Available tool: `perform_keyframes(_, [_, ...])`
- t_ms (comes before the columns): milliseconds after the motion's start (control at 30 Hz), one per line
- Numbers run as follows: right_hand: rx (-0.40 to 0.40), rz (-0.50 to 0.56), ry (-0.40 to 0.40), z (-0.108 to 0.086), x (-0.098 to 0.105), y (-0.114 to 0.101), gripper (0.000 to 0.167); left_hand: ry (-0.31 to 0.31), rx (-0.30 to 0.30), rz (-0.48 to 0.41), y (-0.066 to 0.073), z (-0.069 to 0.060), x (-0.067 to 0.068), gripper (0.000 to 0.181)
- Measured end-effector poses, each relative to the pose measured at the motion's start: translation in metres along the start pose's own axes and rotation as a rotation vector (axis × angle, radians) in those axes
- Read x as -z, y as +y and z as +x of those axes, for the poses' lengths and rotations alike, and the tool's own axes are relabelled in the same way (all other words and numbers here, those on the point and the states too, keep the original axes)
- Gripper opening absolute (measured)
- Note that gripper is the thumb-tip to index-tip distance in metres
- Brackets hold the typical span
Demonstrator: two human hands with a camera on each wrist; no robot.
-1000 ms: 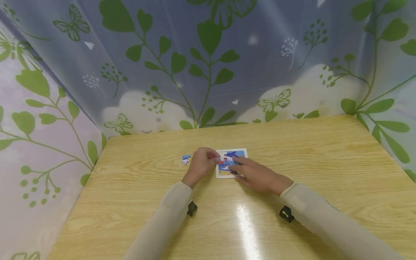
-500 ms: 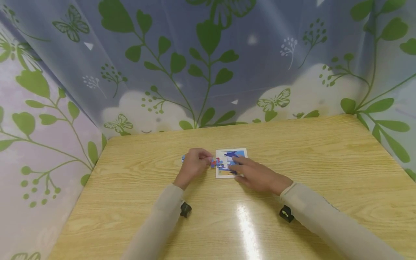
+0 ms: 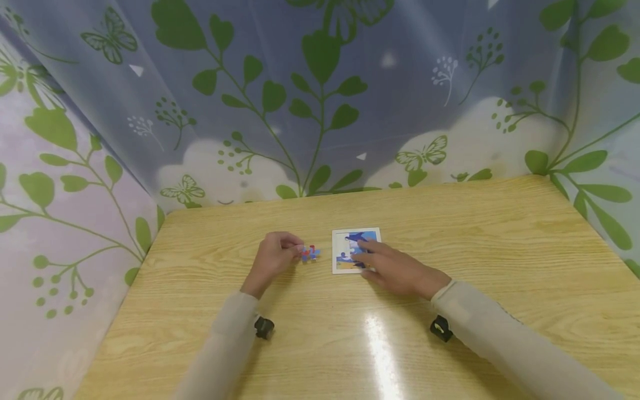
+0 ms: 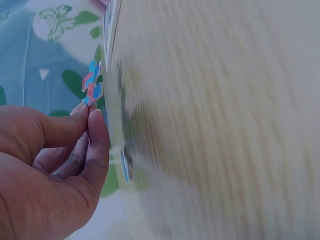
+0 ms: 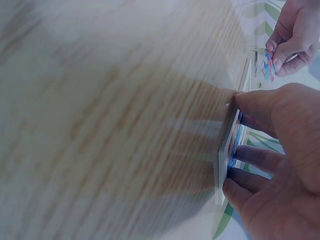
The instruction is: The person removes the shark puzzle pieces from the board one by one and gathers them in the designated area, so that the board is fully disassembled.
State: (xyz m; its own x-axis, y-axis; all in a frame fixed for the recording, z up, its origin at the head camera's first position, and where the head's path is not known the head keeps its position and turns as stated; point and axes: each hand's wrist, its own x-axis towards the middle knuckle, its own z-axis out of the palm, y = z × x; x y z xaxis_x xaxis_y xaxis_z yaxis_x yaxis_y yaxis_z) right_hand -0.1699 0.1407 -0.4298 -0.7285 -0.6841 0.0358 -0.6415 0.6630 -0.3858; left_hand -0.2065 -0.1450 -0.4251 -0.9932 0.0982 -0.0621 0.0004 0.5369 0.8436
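Thumb and fingertips of my left hand pinch a red and blue puzzle piece, held left of a white-framed puzzle. In the left wrist view the left hand holds that piece by one end, raised off the table. My right hand rests with spread fingers on the right part of the puzzle. From the right wrist view, the right hand has its thumb at the frame's edge and its fingers on the picture. The left part of the puzzle shows a pale bare area.
Another puzzle piece lies flat on the table in the left wrist view; the left hand hides it from the head view. The wooden table meets a patterned curtain at the back.
My left hand has moved left, away from the puzzle, carrying the red and blue piece out of the frame and over the table. The right hand has stayed in place on the puzzle.
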Motion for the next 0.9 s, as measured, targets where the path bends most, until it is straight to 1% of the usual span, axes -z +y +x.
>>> perform_keyframes(100, [0.003, 0.004, -0.004, 0.0, 0.0, 0.0, 0.039, 0.002, 0.027, -0.021, -0.005, -0.002, 0.007, 0.009])
perform_keyframes(233, [0.005, 0.011, -0.009, 0.0, 0.0, 0.001, 0.039, 0.009, 0.048, -0.015, -0.01, -0.004, 0.017, 0.011])
perform_keyframes(467, [0.002, 0.01, -0.012, -0.001, 0.0, 0.001, 0.039, 0.014, 0.059, 0.052, -0.013, -0.008, 0.031, 0.009])
perform_keyframes(733, [-0.002, 0.013, -0.013, -0.001, 0.0, 0.001, 0.04, 0.019, 0.074, 0.157, -0.017, -0.007, 0.038, 0.008])
perform_keyframes(900, [0.0, 0.018, -0.009, -0.001, 0.0, 0.001, 0.04, 0.007, 0.079, 0.192, -0.018, -0.007, 0.039, 0.008])
